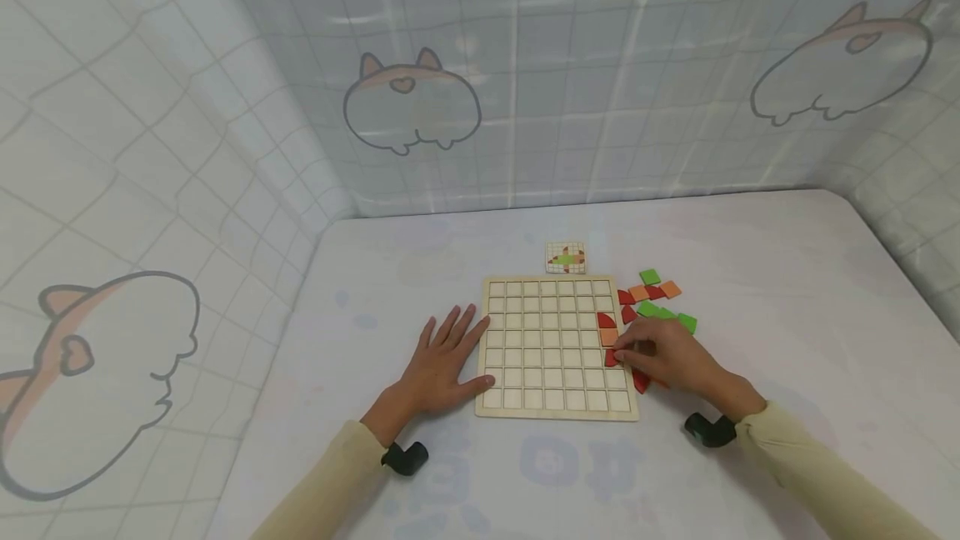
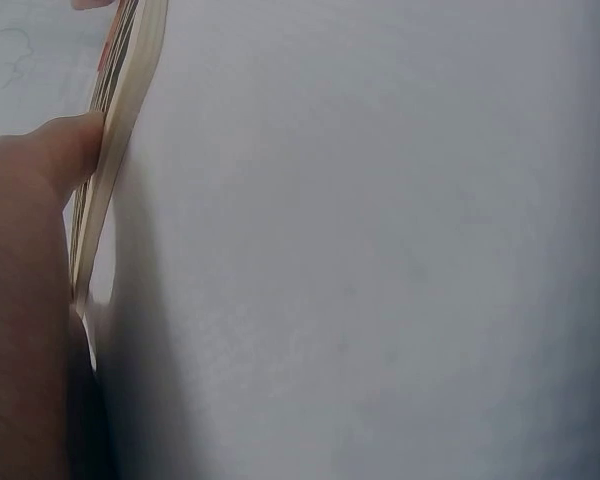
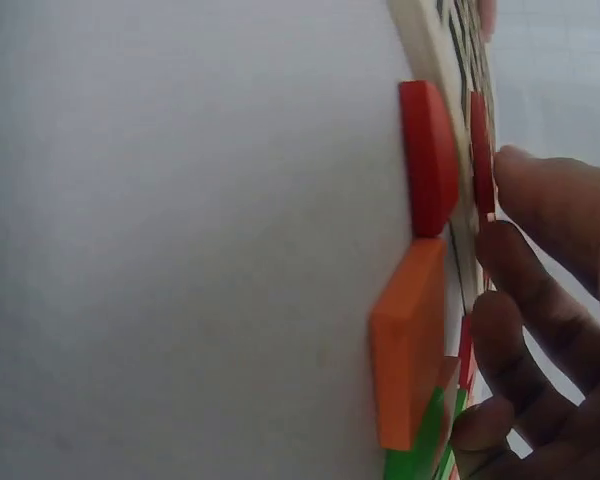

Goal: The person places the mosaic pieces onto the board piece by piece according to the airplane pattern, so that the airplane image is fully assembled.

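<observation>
Wooden grid board [image 1: 552,359], seven squares by seven, lies on the pale tabletop [image 1: 787,290] between our hands. Our left hand [image 1: 442,369] spreads flat, fingers straight, thumb and forefinger touching the board's left edge; our right hand [image 1: 671,352] curls, thumb and forefinger pinching a red piece [image 1: 611,359] in the rightmost column. Only the head view catches the pattern card [image 1: 566,257] beyond the far edge; the right wrist view alone reveals the thick side of an orange block [image 3: 390,380] next to a red block [image 3: 430,155], both partly covered from above. We count one card, three pieces [image 1: 609,337] on the board (two red, one orange) and four green tiles [image 1: 686,322] visible to the right.
</observation>
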`<state>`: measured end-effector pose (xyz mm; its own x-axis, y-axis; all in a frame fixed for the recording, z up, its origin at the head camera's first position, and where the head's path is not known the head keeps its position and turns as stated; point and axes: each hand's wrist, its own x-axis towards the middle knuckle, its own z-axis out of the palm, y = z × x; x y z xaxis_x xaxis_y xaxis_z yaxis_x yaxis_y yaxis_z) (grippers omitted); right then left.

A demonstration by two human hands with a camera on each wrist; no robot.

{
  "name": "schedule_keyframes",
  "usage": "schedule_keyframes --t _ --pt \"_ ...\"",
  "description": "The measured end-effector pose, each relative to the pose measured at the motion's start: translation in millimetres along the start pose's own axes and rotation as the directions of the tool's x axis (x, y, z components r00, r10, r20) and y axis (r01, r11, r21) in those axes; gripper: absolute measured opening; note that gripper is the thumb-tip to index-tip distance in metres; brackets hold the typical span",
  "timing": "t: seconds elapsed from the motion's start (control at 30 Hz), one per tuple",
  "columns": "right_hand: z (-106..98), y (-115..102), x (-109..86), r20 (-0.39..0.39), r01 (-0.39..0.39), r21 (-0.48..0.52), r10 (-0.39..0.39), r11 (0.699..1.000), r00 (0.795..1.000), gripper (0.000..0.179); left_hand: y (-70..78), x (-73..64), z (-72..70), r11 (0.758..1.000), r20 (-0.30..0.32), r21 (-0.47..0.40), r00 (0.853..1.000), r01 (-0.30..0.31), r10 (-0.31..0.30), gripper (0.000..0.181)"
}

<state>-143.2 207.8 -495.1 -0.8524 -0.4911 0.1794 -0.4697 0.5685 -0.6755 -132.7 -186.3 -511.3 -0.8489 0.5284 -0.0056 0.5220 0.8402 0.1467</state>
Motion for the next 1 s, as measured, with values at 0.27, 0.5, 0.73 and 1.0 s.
schedule_keyframes --t 0.27,0.5,0.73,1.0 --pt "1.0 -4.7 -0.6 0.0 0.024 -0.108 -0.024 0.994 1.0 0.021 0.4 0.4 -1.2 1.0 0.001 -0.001 1.0 -0.001 0.001 0.089" --pt "0.5 -9.0 2.7 0.039 0.05 -0.196 -0.044 0.979 0.998 0.022 0.7 -0.1 -2.8 1.0 0.014 0.007 1.0 0.004 -0.005 0.089" --pt "0.5 -9.6 2.6 0.071 0.009 -0.211 0.006 0.977 0.997 0.024 0.5 -0.1 -4.2 1.0 0.032 0.014 0.999 0.016 -0.017 0.089" --pt "-6.2 -6.8 2.5 0.018 -0.059 -0.213 0.064 0.975 0.998 0.019 1.2 0.0 -6.5 1.0 0.028 0.016 1.0 0.013 -0.013 0.089"
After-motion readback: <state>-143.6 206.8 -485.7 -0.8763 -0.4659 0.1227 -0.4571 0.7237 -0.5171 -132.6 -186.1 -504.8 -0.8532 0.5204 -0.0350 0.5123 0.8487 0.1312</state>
